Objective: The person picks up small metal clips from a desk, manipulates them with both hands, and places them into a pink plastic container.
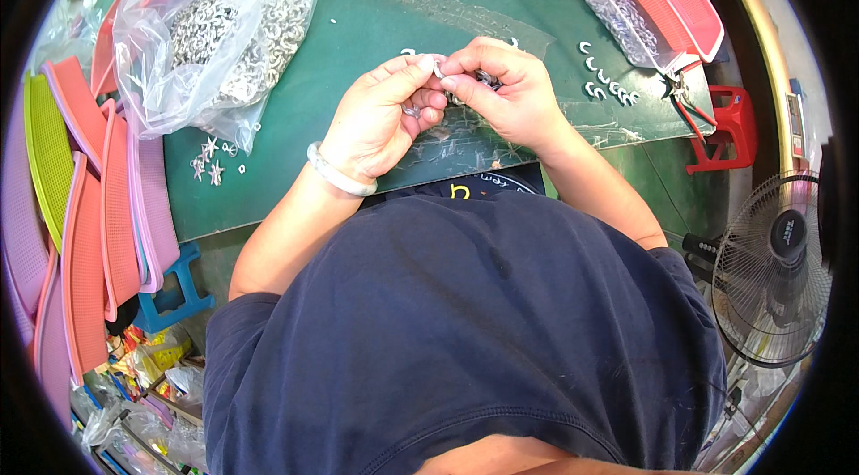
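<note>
My left hand (385, 108) and my right hand (506, 90) meet over the near edge of the green table (295, 131). Between their fingertips is a small silvery piece (438, 69), which both hands pinch; its exact shape is too small to tell. More dark and silvery pieces (486, 78) show by the right fingers, partly hidden, so I cannot tell if they are held or lying on the table. To the right, several silvery crescent-shaped pieces (603, 77) lie loose. A few star-shaped pieces (216, 173) lie at the left.
A clear plastic bag (277, 46) full of silvery pieces stands at the far left. At the right are a clear box (658, 50) of small pieces, a red basket (707, 23) and red-handled pliers (687, 104). Coloured baskets (85, 233), a red stool (735, 131) and a fan (774, 274) flank the table.
</note>
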The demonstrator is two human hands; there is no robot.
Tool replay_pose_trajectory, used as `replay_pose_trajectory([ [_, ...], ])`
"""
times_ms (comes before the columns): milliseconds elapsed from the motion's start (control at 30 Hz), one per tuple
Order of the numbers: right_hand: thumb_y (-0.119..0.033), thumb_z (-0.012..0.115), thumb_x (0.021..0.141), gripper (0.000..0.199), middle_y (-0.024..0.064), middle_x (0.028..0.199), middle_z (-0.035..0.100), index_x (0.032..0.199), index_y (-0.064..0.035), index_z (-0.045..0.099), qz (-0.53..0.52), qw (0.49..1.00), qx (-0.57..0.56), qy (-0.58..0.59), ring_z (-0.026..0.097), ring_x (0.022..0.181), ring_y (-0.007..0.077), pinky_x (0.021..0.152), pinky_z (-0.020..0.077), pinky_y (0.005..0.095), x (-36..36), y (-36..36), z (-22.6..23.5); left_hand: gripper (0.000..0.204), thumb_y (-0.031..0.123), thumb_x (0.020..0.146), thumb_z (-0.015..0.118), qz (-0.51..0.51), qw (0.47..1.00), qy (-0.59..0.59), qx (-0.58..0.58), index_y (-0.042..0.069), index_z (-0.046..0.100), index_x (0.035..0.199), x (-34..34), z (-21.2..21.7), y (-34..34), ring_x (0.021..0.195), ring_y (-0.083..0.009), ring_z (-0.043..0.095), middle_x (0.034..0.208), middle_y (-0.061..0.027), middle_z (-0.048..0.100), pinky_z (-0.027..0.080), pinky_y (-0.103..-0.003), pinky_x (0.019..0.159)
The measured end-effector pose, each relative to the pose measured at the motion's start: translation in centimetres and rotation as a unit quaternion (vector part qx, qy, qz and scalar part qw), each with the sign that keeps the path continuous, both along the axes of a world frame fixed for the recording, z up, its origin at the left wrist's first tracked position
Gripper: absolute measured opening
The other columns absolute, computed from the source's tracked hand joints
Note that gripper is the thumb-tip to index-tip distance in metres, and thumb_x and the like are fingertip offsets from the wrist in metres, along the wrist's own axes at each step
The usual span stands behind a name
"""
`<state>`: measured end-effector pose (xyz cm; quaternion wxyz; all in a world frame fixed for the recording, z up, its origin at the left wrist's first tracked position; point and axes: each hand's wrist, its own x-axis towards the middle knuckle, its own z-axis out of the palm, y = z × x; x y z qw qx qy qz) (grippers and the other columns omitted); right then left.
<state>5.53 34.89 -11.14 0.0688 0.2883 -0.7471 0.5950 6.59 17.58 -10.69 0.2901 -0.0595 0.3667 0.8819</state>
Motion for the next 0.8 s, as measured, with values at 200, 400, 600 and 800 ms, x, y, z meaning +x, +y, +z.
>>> replay_pose_trajectory([
  [200, -0.007, 0.066, 0.076, 0.009, 0.0007, 0.078, 0.062, 0.085, -0.004, 0.065, -0.151, 0.987, -0.043, -0.028, 0.054, 0.072, 0.0055, 0.064, 0.0439, 0.0203, -1.5, 3.2, 1.5, 0.033, 0.021, 0.092, 0.043, 0.001, 0.997, -0.043, 0.071, -0.004, 0.049, 0.112, -0.4, 0.2, 0.1, 0.087, -0.0198, 0.057, 0.097, -0.0124, 0.058, 0.049, -0.03, 0.077],
  [400, -0.01, 0.066, 0.078, 0.016, -0.0001, 0.077, 0.061, 0.091, -0.0018, 0.065, -0.357, 0.923, -0.143, 0.002, 0.052, 0.065, 0.0027, 0.058, 0.0399, 0.0144, -5.6, 13.2, 3.3, 0.036, 0.014, 0.091, 0.037, 0.023, 0.974, -0.061, 0.216, -0.008, 0.039, 0.119, -0.8, -0.1, 0.0, 0.115, -0.0336, 0.043, 0.119, -0.0234, 0.046, 0.034, -0.044, 0.1],
  [600, -0.008, 0.065, 0.076, 0.02, -0.0033, 0.078, 0.06, 0.096, -0.0052, 0.065, -0.266, 0.959, 0.034, -0.09, 0.05, 0.068, 0.0026, 0.06, 0.0406, 0.017, -2.6, 8.4, 3.3, 0.04, -0.002, 0.083, 0.037, 0.052, 0.971, -0.063, 0.224, -0.009, 0.034, 0.122, -0.7, 0.0, 0.7, 0.122, -0.0364, 0.034, 0.126, -0.027, 0.036, 0.029, -0.045, 0.104],
  [800, -0.007, 0.064, 0.074, 0.013, 0.0064, 0.076, 0.061, 0.087, -0.0058, 0.064, 0.038, 0.993, 0.112, -0.013, 0.059, 0.067, 0.0173, 0.06, 0.0463, 0.0273, 0.4, 0.8, 2.8, 0.051, -0.01, 0.074, 0.036, 0.039, 0.975, -0.033, 0.215, -0.008, 0.031, 0.125, -0.7, -0.2, 0.2, 0.121, -0.034, 0.036, 0.13, -0.0266, 0.032, 0.036, -0.039, 0.1],
])
